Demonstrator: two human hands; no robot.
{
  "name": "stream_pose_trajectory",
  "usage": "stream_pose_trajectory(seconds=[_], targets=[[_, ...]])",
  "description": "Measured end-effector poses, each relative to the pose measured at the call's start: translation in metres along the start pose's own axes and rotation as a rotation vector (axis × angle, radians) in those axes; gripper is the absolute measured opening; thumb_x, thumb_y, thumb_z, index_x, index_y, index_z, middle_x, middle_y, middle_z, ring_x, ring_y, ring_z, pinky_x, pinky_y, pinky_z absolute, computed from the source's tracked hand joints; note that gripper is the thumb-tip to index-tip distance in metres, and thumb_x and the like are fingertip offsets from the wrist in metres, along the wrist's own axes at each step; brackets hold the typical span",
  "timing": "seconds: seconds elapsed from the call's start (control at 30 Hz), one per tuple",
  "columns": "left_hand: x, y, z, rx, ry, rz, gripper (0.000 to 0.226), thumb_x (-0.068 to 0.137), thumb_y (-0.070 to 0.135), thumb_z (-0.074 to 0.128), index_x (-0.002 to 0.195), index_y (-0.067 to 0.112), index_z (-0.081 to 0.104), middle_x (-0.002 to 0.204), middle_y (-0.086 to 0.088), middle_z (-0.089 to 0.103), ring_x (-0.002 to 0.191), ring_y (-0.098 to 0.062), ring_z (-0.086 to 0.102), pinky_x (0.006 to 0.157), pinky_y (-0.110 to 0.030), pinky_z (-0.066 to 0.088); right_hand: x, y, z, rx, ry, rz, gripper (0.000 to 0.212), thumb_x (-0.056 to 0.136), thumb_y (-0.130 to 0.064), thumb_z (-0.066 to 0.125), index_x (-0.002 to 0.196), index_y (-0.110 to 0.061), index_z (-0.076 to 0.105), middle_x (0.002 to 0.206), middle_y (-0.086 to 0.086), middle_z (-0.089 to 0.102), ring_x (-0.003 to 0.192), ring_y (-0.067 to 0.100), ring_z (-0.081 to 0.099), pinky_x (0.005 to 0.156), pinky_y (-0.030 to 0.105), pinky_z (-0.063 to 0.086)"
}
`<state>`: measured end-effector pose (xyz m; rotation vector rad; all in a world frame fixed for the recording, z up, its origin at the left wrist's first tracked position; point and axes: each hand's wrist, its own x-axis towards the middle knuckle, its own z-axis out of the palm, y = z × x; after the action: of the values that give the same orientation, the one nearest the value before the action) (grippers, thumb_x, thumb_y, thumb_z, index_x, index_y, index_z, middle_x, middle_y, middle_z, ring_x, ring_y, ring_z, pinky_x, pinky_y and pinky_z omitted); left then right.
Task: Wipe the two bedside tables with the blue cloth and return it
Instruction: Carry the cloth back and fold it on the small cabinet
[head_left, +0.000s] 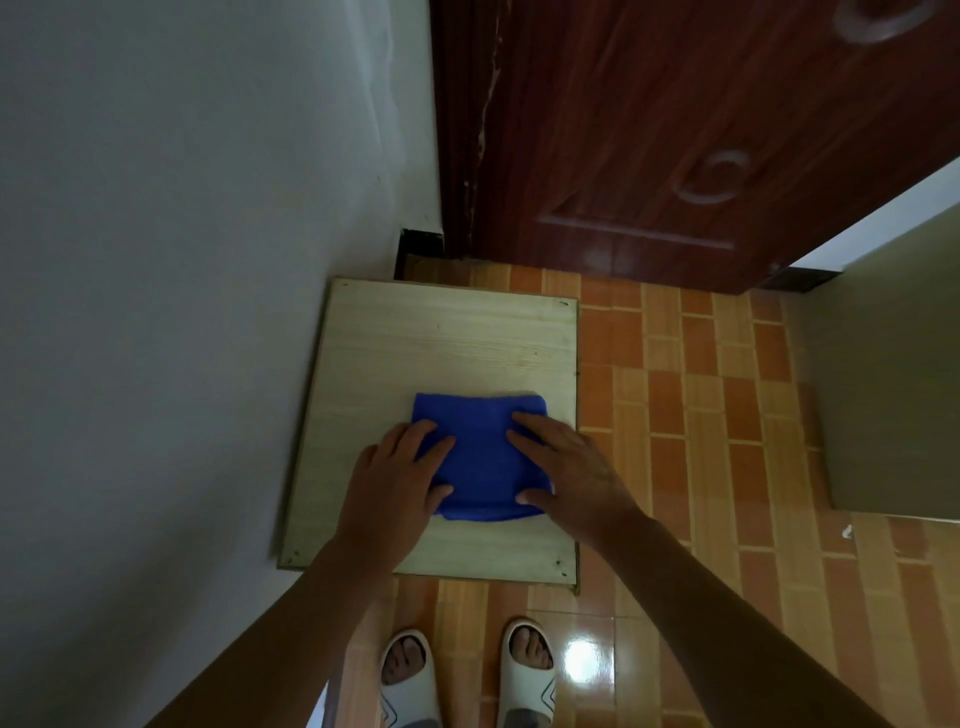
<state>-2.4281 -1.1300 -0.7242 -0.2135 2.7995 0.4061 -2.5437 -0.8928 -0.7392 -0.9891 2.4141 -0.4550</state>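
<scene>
Setting: pale wooden table (447, 338) against grey wall (182, 260), brown door (701, 130) beyond.
Cloth: blue cloth (480, 457) folded, lying on table's near half.
Left hand (395, 483): grip released, fingers flat on cloth.
Right hand (571, 467): grip released, pressing cloth.

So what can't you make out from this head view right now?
- Blue cloth: its side edges lie under the left hand and right hand.
- Bedside table: only the top shows; front and legs hidden below it.
- Second table: out of frame.
- Door: top cut off.
</scene>
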Motion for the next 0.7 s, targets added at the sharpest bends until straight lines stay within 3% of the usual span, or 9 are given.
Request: stream_pose_trajectory(seconds=[0.13,0.2,0.33,0.4,0.53,0.7], targets=[[0.007,0.008,-0.007,-0.021,0.093,0.045,0.053,0.093,0.041,0.067,0.140,0.019,0.059,0.152,-0.006,0.048,0.137,-0.030,0.047,0.109,-0.048,0.044,0.005,-0.011,-0.005,0.046,0.111,0.031,0.066,0.092,-0.041,0.074,0.152,-0.021,0.053,0.166,-0.008,0.032,0.153,0.014,0.027,0.125,0.042,0.027],[0.017,0.010,-0.010,-0.027,0.123,0.123,0.059,0.093,0.040,0.068,0.146,0.019,0.053,0.155,-0.008,0.045,0.139,-0.031,0.045,0.110,-0.047,0.043,0.018,-0.022,-0.009,0.074,0.167,0.010,0.064,0.092,-0.038,0.076,0.149,-0.016,0.056,0.163,-0.001,0.039,0.151,0.020,0.033,0.125,0.042,0.030],[0.033,-0.002,-0.004,0.024,-0.058,0.092,0.077,0.098,0.053,0.053,0.162,0.027,0.018,0.170,-0.001,0.010,0.156,-0.024,0.013,0.122,-0.045,0.026,0.035,-0.031,-0.002,0.045,0.039,-0.056,0.086,0.088,-0.041,0.080,0.160,-0.019,0.039,0.171,0.001,0.025,0.158,0.019,0.019,0.128,0.033,0.015],[0.029,-0.010,0.002,0.090,-0.094,0.060,0.081,0.098,0.061,0.043,0.163,0.029,0.007,0.171,0.005,-0.002,0.158,-0.020,0.002,0.121,-0.047,0.025,0.033,-0.020,0.002,0.049,0.002,-0.055,0.090,0.089,-0.045,0.078,0.163,-0.022,0.032,0.173,-0.004,0.016,0.160,0.014,0.010,0.128,0.028,0.007],[0.018,-0.016,0.008,0.061,-0.061,0.027,0.088,0.095,0.066,0.043,0.163,0.023,0.007,0.171,0.005,0.001,0.158,-0.022,0.007,0.120,-0.052,0.026,0.023,0.002,0.003,0.058,-0.026,-0.035,0.093,0.090,-0.055,0.072,0.165,-0.027,0.023,0.172,-0.015,0.005,0.159,0.005,-0.002,0.129,0.027,0.005],[0.019,-0.011,0.006,0.055,-0.084,0.001,0.085,0.098,0.063,0.041,0.163,0.022,0.006,0.171,0.005,-0.003,0.158,-0.021,0.000,0.124,-0.051,0.019,0.023,0.002,0.001,0.075,-0.017,-0.003,0.093,0.088,-0.053,0.075,0.164,-0.026,0.028,0.172,-0.016,0.006,0.158,0.004,0.000,0.129,0.027,0.005]])
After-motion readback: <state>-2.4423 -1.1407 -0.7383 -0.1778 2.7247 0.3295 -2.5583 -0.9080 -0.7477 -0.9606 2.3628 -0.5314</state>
